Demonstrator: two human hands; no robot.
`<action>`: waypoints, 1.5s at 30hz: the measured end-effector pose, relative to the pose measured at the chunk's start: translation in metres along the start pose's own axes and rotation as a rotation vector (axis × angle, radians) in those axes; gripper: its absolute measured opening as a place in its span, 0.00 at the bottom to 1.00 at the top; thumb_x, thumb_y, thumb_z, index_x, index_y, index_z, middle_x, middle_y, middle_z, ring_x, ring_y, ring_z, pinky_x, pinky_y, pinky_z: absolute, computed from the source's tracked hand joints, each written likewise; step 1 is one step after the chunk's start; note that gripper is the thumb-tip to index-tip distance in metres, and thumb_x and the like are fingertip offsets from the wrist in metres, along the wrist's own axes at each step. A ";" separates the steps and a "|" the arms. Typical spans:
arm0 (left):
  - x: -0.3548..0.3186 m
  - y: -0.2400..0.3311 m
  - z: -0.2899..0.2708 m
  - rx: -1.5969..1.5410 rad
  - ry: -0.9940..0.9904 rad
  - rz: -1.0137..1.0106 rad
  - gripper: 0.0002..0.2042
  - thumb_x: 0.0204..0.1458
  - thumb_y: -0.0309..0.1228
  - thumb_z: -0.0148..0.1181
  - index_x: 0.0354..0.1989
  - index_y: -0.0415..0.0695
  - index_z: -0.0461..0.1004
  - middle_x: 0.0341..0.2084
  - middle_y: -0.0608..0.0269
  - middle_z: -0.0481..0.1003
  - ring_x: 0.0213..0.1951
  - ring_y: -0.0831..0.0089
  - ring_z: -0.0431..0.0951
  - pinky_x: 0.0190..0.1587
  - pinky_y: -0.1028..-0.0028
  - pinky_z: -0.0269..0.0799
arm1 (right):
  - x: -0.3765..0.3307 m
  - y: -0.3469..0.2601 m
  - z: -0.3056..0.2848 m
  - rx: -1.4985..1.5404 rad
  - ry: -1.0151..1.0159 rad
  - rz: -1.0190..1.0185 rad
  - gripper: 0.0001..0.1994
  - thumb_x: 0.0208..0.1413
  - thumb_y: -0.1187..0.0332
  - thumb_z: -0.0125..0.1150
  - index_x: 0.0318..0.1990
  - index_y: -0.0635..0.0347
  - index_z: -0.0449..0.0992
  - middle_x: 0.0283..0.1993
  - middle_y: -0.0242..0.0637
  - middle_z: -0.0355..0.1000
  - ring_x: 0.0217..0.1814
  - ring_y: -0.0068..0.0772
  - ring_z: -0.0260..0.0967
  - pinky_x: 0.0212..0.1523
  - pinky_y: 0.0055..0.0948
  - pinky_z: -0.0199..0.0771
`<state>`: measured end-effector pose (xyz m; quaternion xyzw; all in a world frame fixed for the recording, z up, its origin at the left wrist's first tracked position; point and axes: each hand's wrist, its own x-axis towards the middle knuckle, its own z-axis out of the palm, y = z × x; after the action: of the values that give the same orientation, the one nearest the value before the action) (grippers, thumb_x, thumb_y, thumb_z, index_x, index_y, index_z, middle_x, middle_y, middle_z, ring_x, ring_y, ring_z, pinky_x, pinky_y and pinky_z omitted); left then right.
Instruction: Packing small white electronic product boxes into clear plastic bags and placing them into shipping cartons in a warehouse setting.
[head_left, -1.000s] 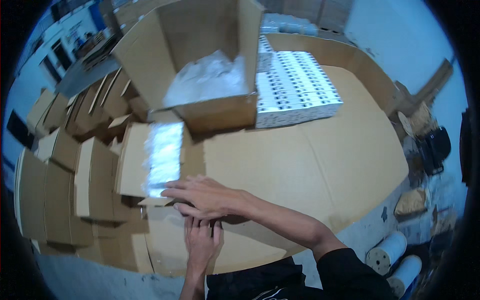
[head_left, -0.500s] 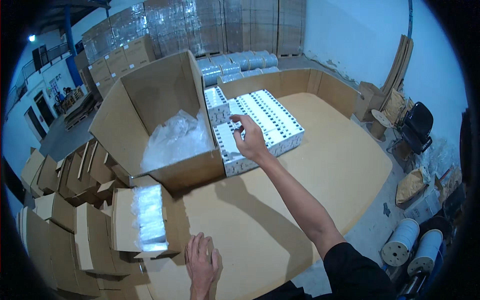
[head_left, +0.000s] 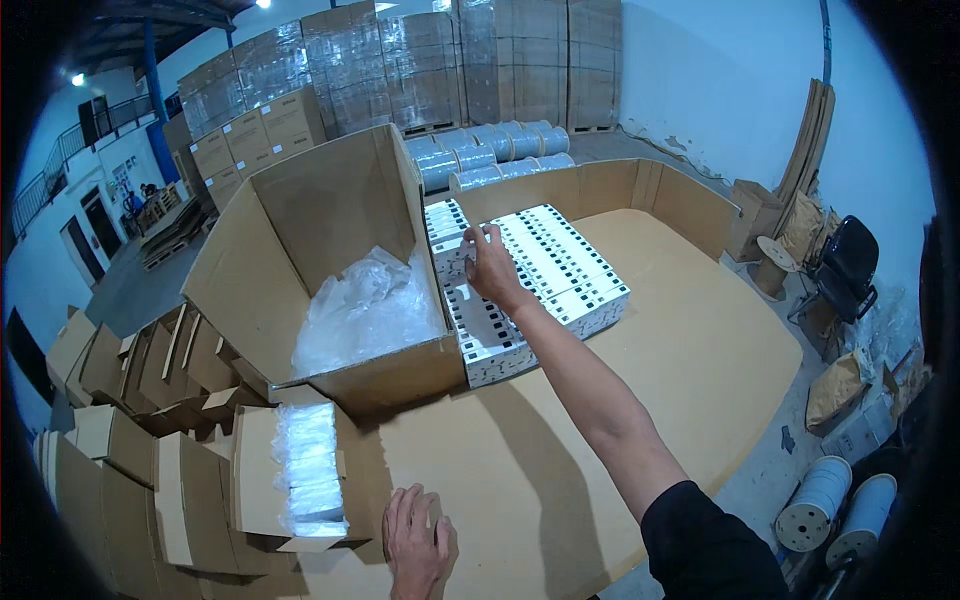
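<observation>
My left hand point(head_left: 414, 541) rests on the brown cardboard tabletop point(head_left: 480, 500) with its fingers spread, holding nothing. Beside it, an open carton point(head_left: 258, 478) holds a row of white packs point(head_left: 312, 475) in clear plastic. My right hand point(head_left: 494, 270) reaches over a block of small white boxes with black marks point(head_left: 560, 250). Its bent fingers are at the right edge of a raised stack of these boxes point(head_left: 447, 225), and appear apart; nothing shows between them. Whether the fingertips touch a box is hard to see.
A large open carton point(head_left: 410, 365) containing crumpled clear plastic point(head_left: 365, 305) stands left of the white boxes. More open cartons point(head_left: 110, 500) crowd the left side. A cardboard wall point(head_left: 690, 205) rims the table's far side. Wire spools point(head_left: 813, 505) and a black chair point(head_left: 842, 255) stand at right.
The view has tilted up slightly, so things sit lower in it. My right hand has shifted a little, its fingers closer to the raised stack. My left hand stays on the tabletop.
</observation>
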<state>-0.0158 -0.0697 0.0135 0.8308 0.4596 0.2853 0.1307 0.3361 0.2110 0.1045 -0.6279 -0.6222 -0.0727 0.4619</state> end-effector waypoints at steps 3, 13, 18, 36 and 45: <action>0.002 0.000 0.002 0.000 -0.024 -0.007 0.20 0.51 0.28 0.64 0.54 0.41 0.75 0.60 0.48 0.70 0.65 0.45 0.65 0.68 0.51 0.59 | -0.005 0.008 0.003 0.065 0.039 -0.031 0.23 0.50 0.82 0.62 0.54 0.57 0.66 0.53 0.52 0.66 0.52 0.62 0.72 0.49 0.51 0.77; 0.023 0.002 0.007 -0.209 0.037 -0.063 0.21 0.53 0.25 0.62 0.57 0.38 0.71 0.56 0.46 0.71 0.61 0.48 0.70 0.65 0.55 0.64 | -0.059 -0.006 -0.036 0.227 0.175 -0.005 0.18 0.51 0.84 0.64 0.50 0.63 0.73 0.49 0.49 0.76 0.48 0.52 0.77 0.44 0.40 0.79; 0.045 -0.010 0.013 -0.571 0.156 -0.269 0.20 0.59 0.26 0.60 0.59 0.37 0.68 0.48 0.50 0.76 0.50 0.62 0.78 0.55 0.64 0.74 | -0.141 -0.061 -0.071 0.458 0.143 0.222 0.16 0.57 0.82 0.62 0.52 0.64 0.73 0.47 0.46 0.76 0.44 0.39 0.79 0.38 0.32 0.80; 0.059 -0.044 0.018 -1.177 0.081 -0.438 0.20 0.66 0.35 0.58 0.61 0.38 0.65 0.40 0.57 0.80 0.40 0.78 0.77 0.45 0.76 0.74 | -0.279 -0.152 -0.060 0.640 -0.301 0.088 0.21 0.51 0.86 0.60 0.53 0.61 0.72 0.66 0.48 0.69 0.62 0.48 0.74 0.55 0.38 0.78; 0.063 -0.032 0.016 -1.223 0.128 -0.503 0.24 0.61 0.21 0.61 0.66 0.34 0.63 0.53 0.50 0.76 0.54 0.71 0.76 0.57 0.72 0.75 | -0.285 -0.126 -0.040 0.792 -0.391 0.373 0.12 0.60 0.82 0.59 0.50 0.67 0.71 0.52 0.47 0.73 0.53 0.30 0.76 0.49 0.29 0.79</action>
<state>-0.0022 0.0012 0.0075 0.4558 0.4015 0.5042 0.6139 0.1870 -0.0448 -0.0015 -0.5066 -0.5539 0.3735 0.5450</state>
